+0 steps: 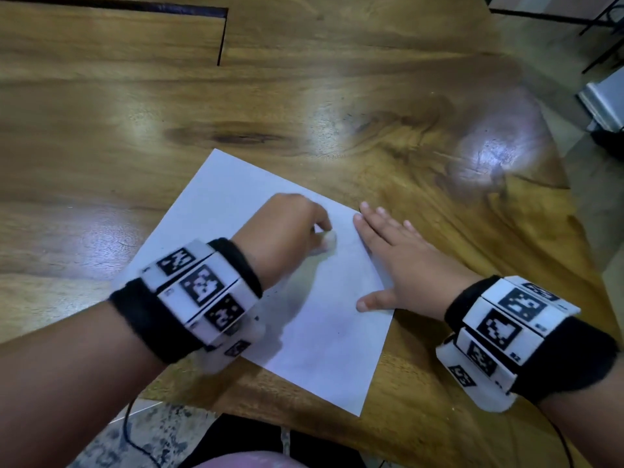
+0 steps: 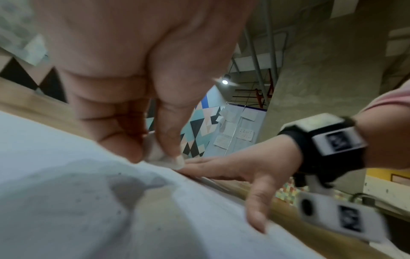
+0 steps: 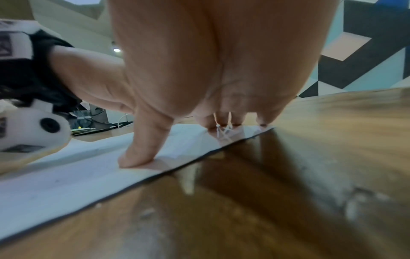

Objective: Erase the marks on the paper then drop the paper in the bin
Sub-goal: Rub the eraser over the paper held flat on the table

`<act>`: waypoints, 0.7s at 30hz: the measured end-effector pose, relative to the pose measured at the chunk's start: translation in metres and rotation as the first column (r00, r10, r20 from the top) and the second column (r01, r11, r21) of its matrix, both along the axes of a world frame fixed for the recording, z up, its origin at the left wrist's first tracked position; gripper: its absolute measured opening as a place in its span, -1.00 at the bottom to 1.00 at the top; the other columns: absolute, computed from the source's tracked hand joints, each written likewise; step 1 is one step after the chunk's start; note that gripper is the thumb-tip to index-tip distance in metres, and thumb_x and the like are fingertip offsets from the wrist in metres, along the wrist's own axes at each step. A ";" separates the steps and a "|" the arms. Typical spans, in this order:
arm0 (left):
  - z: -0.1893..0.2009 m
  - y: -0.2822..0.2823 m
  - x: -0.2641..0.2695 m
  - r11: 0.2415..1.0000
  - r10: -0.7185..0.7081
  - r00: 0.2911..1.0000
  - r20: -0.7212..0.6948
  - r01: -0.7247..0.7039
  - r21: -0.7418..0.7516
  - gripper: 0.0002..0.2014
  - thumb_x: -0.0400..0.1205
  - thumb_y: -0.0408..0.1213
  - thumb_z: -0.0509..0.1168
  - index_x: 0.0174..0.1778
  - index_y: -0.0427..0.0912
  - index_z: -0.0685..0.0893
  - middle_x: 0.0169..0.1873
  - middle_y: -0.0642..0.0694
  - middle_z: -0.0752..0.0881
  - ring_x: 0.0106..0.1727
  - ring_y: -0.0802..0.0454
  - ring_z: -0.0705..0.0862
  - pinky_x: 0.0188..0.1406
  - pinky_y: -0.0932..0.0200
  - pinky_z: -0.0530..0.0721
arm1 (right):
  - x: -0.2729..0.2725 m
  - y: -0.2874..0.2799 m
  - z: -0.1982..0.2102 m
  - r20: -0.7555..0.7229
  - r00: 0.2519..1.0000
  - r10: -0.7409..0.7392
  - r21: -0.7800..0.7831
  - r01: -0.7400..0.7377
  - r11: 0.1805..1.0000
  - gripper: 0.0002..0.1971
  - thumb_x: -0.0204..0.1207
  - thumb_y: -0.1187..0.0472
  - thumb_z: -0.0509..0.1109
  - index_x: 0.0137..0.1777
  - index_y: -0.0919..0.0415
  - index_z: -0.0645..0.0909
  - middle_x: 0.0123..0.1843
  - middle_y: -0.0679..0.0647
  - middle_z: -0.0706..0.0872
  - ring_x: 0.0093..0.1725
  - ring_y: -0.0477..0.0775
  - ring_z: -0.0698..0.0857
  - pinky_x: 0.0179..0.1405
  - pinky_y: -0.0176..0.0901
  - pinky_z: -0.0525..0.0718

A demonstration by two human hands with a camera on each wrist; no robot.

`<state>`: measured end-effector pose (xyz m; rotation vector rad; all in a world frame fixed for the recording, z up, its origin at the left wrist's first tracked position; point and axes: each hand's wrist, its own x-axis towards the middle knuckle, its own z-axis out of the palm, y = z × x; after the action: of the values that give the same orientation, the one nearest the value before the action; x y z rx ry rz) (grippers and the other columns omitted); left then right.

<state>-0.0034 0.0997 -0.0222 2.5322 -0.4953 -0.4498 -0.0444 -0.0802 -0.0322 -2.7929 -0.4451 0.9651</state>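
A white sheet of paper [image 1: 314, 339] lies slanted on the wooden table [image 1: 304, 96], near its front edge. My left hand [image 1: 297, 228] pinches a small white eraser [image 1: 329, 238] between thumb and fingers and holds it against the sheet's upper part; the left wrist view shows the eraser [image 2: 163, 156] touching the paper [image 2: 66, 201]. My right hand [image 1: 401, 261] lies flat with straight fingers on the paper's right edge, thumb [image 3: 142, 150] and fingertips pressing the paper [image 3: 66, 175] down. Only faint grey specks show on the sheet. No bin is in view.
The table's right edge [image 1: 553, 157] runs diagonally close beside my right hand, with floor and dark furniture legs [image 1: 604, 32] beyond. A dark seam [image 1: 221, 38] crosses the tabletop at the far left. Both wrists wear black bands with white marker blocks.
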 end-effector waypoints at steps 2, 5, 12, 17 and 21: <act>0.000 -0.008 0.012 0.999 0.037 0.999 0.037 -0.036 -0.030 -0.76 0.48 -0.19 0.38 0.04 -0.15 0.70 -0.20 -0.13 0.73 -0.21 0.03 0.50 -0.23 0.26 0.32 | 0.000 0.000 0.000 0.006 1.000 0.003 0.004 -0.003 1.000 0.21 0.34 -0.30 0.42 0.62 0.08 -0.45 0.44 -0.22 -0.62 0.51 -0.25 -0.47 0.59 -0.12 -0.35; 0.002 -0.007 0.026 0.994 0.102 0.992 0.070 -0.100 -0.034 -0.80 0.45 -0.22 0.40 -0.04 -0.18 0.73 -0.28 -0.09 0.71 -0.22 0.00 0.56 -0.22 0.24 0.40 | 0.001 0.002 -0.002 0.026 0.999 0.028 0.015 -0.029 0.999 0.21 0.34 -0.28 0.43 0.63 0.09 -0.42 0.48 -0.22 -0.61 0.55 -0.21 -0.46 0.60 -0.12 -0.36; 0.005 -0.005 0.017 0.996 0.083 0.996 0.021 -0.084 0.040 -0.83 0.47 -0.26 0.37 -0.07 -0.20 0.74 -0.38 -0.05 0.60 -0.22 -0.02 0.53 -0.20 0.23 0.41 | 0.002 0.005 -0.004 -0.005 0.999 0.051 0.087 -0.051 0.995 0.15 0.41 -0.15 0.46 0.64 0.09 -0.39 0.58 -0.19 -0.53 0.56 -0.21 -0.44 0.52 -0.25 -0.38; 0.001 -0.006 -0.006 0.995 -0.057 0.996 -0.071 0.063 0.077 -0.89 0.45 -0.28 0.41 -0.15 -0.19 0.75 -0.24 -0.13 0.77 -0.14 -0.04 0.64 -0.15 0.22 0.47 | 0.002 0.005 -0.006 0.002 0.998 0.057 0.084 -0.057 0.995 0.16 0.39 -0.19 0.46 0.63 0.08 -0.41 0.47 -0.25 -0.59 0.49 -0.27 -0.48 0.49 -0.25 -0.41; 0.001 -0.002 0.007 0.997 -0.009 1.000 -0.019 0.010 0.077 -0.88 0.45 -0.29 0.41 -0.13 -0.17 0.76 -0.19 -0.15 0.80 -0.08 -0.08 0.68 -0.14 0.23 0.49 | 0.001 0.005 -0.007 0.011 0.999 0.053 0.091 -0.054 0.994 0.16 0.39 -0.19 0.46 0.64 0.08 -0.40 0.53 -0.24 -0.55 0.52 -0.24 -0.47 0.48 -0.26 -0.41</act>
<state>0.0032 0.0977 -0.0215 2.5982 -0.4924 -0.5042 -0.0435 -0.0754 -0.0388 -2.7175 -0.5537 0.9195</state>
